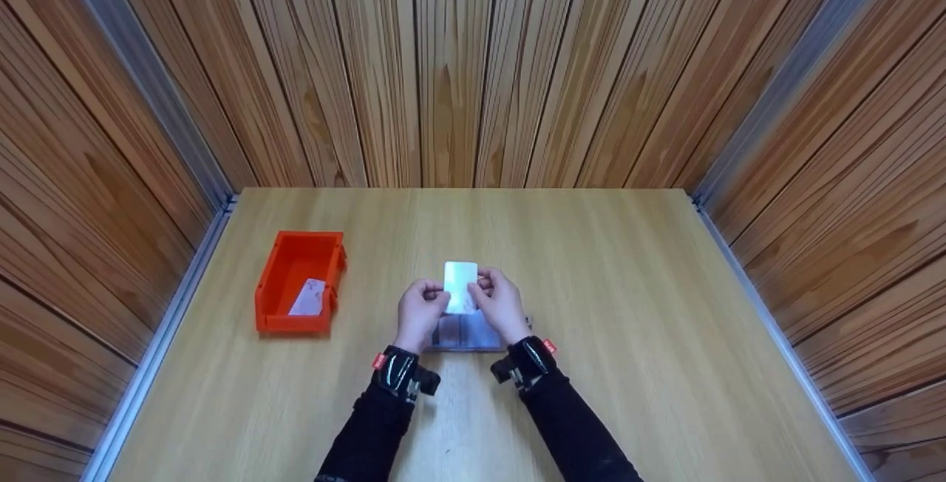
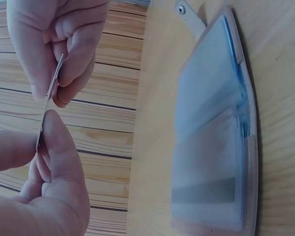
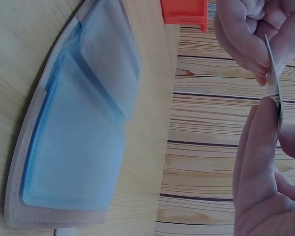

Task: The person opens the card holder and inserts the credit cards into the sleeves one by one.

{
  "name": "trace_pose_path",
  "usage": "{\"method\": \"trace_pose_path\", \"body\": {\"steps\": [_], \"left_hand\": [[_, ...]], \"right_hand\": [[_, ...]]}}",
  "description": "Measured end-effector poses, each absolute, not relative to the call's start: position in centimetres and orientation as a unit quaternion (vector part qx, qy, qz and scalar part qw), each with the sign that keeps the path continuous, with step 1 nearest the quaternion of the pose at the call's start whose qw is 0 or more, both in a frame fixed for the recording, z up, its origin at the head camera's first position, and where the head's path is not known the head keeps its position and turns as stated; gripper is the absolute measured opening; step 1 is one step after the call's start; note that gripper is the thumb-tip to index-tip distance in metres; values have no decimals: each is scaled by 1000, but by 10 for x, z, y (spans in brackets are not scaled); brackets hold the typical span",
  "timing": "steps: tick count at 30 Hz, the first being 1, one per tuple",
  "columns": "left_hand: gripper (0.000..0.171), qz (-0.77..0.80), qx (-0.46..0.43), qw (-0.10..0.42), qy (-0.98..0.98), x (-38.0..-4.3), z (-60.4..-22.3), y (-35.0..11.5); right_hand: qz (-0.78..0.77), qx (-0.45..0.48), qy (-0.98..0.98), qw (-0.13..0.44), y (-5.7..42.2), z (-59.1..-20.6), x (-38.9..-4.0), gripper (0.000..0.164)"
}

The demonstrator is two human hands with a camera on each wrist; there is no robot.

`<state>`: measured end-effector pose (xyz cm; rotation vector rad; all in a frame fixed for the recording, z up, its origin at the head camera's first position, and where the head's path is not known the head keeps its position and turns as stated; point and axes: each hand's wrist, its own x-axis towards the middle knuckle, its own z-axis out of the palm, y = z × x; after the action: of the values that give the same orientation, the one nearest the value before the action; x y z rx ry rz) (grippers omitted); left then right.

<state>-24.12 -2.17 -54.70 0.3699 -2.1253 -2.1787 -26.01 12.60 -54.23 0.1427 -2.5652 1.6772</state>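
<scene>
A pale, shiny card [image 1: 460, 286] is held upright above the table between both hands. My left hand [image 1: 421, 312] pinches its left edge between thumb and fingers. On the opposite edge, my right hand [image 1: 502, 303] pinches it the same way. The card shows edge-on and thin in the left wrist view. Below the hands lies an open card holder [image 1: 467, 333] with clear bluish plastic sleeves [image 3: 73, 142] and a light stitched cover. A strap with a metal snap [image 2: 182, 9] sticks out from one side of it.
To the left on the wooden table [image 1: 628, 304] stands an orange bin [image 1: 295, 324]. A pinkish-white card [image 1: 308, 297] lies inside it. Wood-panelled walls [image 1: 451, 68] with metal corner strips enclose the table at the back and both sides.
</scene>
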Motion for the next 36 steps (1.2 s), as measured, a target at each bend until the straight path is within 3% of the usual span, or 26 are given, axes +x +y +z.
{"method": "trace_pose_path", "body": {"steps": [15, 27, 36], "left_hand": [[17, -712, 123, 27, -691, -240, -550, -21], [19, -598, 114, 91, -788, -243, -564, -37], [19, -543, 131, 85, -825, -241, -572, -45]], "right_hand": [[575, 33, -817, 25, 127, -545, -261, 31], [539, 24, -841, 38, 131, -554, -265, 28], [518, 24, -854, 43, 136, -565, -266, 27]]}}
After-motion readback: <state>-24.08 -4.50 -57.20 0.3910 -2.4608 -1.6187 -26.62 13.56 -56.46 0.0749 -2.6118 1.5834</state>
